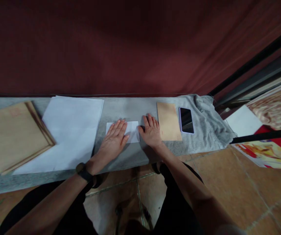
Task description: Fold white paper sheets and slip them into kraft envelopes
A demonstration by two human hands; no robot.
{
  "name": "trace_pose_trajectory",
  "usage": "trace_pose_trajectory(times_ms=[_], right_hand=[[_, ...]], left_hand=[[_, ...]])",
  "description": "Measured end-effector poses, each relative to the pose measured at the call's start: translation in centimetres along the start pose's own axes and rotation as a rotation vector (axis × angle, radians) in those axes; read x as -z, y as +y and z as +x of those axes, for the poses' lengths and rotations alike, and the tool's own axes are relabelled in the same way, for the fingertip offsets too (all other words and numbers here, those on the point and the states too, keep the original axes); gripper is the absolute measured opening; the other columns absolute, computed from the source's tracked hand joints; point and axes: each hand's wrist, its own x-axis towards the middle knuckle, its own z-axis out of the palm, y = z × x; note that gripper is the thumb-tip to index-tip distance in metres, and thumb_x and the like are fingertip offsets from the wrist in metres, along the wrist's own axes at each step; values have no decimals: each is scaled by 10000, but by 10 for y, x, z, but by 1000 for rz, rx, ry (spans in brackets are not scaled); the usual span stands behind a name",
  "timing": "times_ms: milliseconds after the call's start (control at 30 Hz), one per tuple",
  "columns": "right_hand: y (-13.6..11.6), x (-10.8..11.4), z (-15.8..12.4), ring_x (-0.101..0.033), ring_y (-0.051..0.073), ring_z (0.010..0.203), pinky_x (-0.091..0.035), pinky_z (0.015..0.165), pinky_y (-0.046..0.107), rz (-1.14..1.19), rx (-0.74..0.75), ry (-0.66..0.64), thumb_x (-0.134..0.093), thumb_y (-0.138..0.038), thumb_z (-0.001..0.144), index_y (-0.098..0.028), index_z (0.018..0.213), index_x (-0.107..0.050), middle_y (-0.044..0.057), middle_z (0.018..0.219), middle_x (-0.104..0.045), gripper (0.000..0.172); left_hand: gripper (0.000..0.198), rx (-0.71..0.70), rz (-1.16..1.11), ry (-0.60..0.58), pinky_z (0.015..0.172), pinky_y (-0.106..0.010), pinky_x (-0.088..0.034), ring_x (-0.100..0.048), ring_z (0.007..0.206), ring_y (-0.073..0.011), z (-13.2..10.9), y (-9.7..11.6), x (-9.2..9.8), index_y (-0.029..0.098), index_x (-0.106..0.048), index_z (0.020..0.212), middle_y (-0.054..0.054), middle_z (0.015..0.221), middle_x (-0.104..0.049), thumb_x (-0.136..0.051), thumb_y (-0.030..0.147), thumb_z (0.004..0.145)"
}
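A small white sheet of paper (132,129), perhaps folded, lies on the grey cloth in front of me. My left hand (114,137) rests flat across its left part, fingers stretched out. At the paper's right edge is my right hand (151,131), palm down with fingers apart, its thumb at the edge. Just right of those fingers lies a small brown envelope (170,122). On the left, a stack of large white sheets (74,127) is partly covered by several large brown envelopes (15,133).
A phone (186,120) lies right of the small envelope. The grey cloth (204,120) is rumpled at its right end. Behind rises a dark red panel (106,58). Dark bars (260,135) and printed boards (272,151) stand at the right, above a tiled floor (228,182).
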Motion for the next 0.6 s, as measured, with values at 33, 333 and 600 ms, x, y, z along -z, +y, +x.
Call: trace_pose_trajectory(times_ms=[33,333,600], right_hand=[[0,0,0,-325,358,1548,-290,1250,535,4,4,-2,-512,-436,1034,-114,1589,-413,180,1689,-335,649],[-17,2,-11,-249,294,1592,-227,1291,504,2,137,-73,-450,-424,1060,-161,1618,-364,119,1726,-267,623],[-20,-1,-21,-267,304,1584,-198,1294,557,-32,228,-126,-438,-453,1075,-194,1600,-405,99,1717,-293,587]], left_hand=[[644,-33,1,-20,1303,-519,-242,-234,1600,-282,-1,4,-1,77,-367,1597,-176,1688,-330,-250,434,1073],[624,-65,38,-65,1306,-506,-249,-269,1588,-280,-7,16,-8,53,-383,1584,-190,1670,-362,-278,388,1069],[639,-20,54,-61,1311,-506,-222,-261,1591,-284,-7,16,-9,40,-359,1595,-190,1675,-348,-271,377,1059]])
